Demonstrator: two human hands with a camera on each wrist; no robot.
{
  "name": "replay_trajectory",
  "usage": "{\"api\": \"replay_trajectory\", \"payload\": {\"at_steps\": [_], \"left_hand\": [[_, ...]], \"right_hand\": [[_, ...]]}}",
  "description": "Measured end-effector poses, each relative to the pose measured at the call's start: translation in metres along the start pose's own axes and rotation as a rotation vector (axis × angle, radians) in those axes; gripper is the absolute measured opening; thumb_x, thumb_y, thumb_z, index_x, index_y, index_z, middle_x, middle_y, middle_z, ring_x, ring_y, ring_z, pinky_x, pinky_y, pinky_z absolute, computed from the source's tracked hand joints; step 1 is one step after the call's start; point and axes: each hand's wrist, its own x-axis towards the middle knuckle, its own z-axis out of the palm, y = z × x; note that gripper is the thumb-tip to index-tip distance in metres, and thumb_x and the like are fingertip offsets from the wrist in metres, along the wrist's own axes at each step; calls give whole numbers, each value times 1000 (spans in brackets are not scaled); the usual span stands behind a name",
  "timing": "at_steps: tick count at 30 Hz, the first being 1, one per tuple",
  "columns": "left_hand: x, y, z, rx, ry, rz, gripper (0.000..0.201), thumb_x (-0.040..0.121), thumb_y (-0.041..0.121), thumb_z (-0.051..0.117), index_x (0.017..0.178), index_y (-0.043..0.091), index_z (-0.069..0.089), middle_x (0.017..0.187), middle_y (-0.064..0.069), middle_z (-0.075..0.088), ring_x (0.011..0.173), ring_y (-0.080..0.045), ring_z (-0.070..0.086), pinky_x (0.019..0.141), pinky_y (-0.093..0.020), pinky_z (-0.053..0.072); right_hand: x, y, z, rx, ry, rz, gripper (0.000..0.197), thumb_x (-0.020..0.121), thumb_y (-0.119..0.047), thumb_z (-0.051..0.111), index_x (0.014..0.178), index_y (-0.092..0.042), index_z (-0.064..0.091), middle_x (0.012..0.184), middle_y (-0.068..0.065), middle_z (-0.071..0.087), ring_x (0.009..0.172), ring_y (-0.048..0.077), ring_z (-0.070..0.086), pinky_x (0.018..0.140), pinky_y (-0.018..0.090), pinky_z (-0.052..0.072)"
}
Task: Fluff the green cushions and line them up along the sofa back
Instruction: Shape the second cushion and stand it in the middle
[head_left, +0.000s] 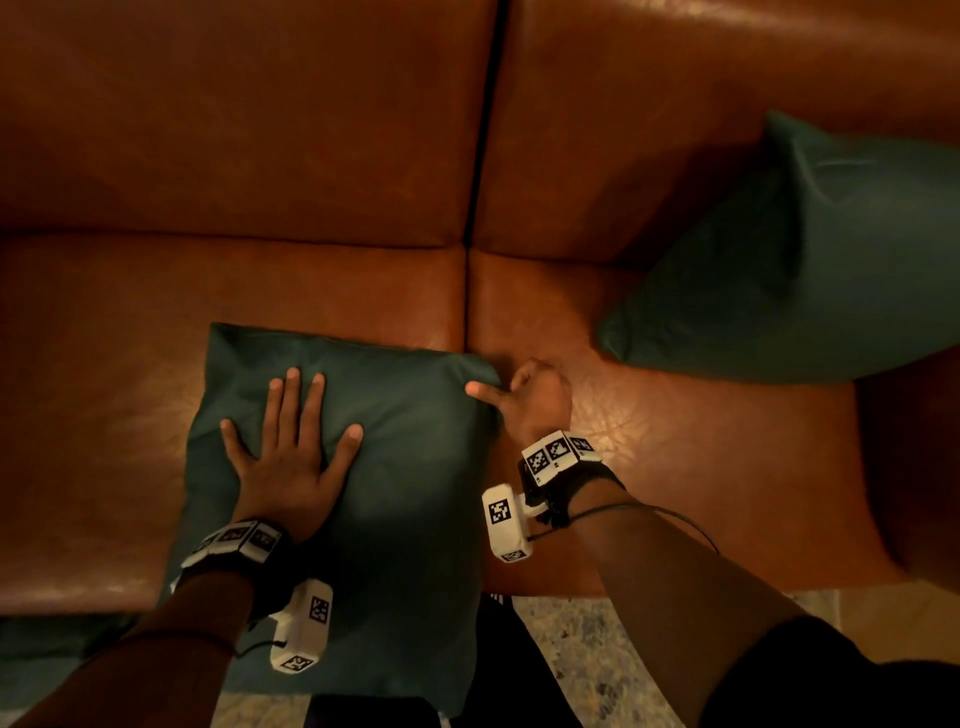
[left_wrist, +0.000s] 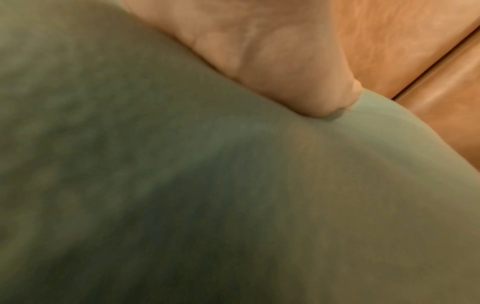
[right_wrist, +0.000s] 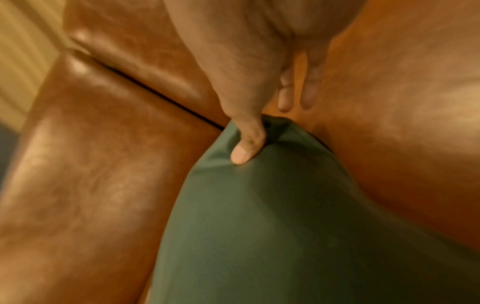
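Observation:
A dark green cushion (head_left: 405, 467) lies flat on the brown leather sofa seat (head_left: 104, 415), overhanging its front edge. My left hand (head_left: 291, 441) rests flat on the cushion with its fingers spread. In the left wrist view the palm (left_wrist: 272, 61) presses into the green fabric (left_wrist: 233, 185). My right hand (head_left: 501, 387) pinches the cushion's far right corner, thumb on top. The right wrist view shows that thumb (right_wrist: 246, 148) dug into the corner of the cushion (right_wrist: 272, 226). A second green cushion (head_left: 805, 270) leans tilted against the sofa back at the right.
The sofa back (head_left: 234, 130) has two panels split by a dark seam (head_left: 483, 130). Bare seat lies left of the flat cushion and between the two cushions. Speckled floor (head_left: 597, 649) shows below the seat edge. More green fabric (head_left: 41, 654) sits at the lower left.

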Motion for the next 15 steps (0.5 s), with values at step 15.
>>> {"api": "replay_trajectory", "payload": {"at_steps": [15], "left_hand": [[-4, -2, 0, -33, 30, 15, 81, 100, 78, 13, 170, 43, -8, 178, 16, -19, 162, -3, -21, 126, -69, -14]], "right_hand": [[12, -9, 4, 22, -30, 57, 52, 63, -45, 101, 73, -28, 53, 93, -1, 73, 89, 18, 69, 75, 25, 48]]}}
